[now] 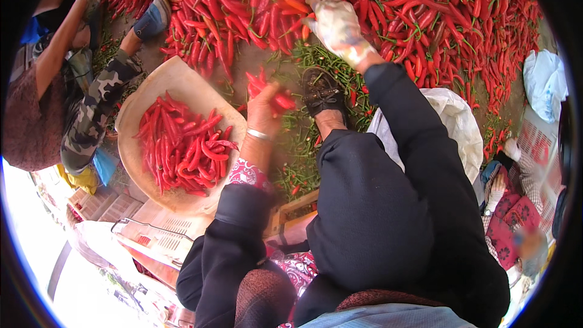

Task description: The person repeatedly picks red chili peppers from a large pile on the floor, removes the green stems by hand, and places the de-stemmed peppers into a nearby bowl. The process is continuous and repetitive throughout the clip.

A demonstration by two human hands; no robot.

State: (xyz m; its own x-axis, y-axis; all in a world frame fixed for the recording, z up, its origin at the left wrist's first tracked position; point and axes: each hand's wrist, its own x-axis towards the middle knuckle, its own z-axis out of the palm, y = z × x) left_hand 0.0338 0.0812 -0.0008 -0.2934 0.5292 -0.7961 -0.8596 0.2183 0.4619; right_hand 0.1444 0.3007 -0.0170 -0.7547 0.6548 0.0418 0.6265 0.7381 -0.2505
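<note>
My left hand [265, 111], ungloved with a metal bangle at the wrist, is closed around a few red chili peppers [283, 100]. To its left sits a pale scoop-shaped tub [132, 141] with a pile of loose red chilies [182, 146] in it. My right hand [336, 25], in a stained white glove, is at the near edge of a large heap of red chilies with green stems [423, 13]. Its fingers are spread towards an orange-red chili; whether they touch it is unclear.
Green stems [303, 164] litter the ground around my shoe [324, 93]. A white sack [455, 118] lies right of my leg. Plastic crates [164, 232] stand lower left. One person in camouflage trousers [98, 114] sits at left; another person [514, 205] is at right near a blue plastic bag [544, 84].
</note>
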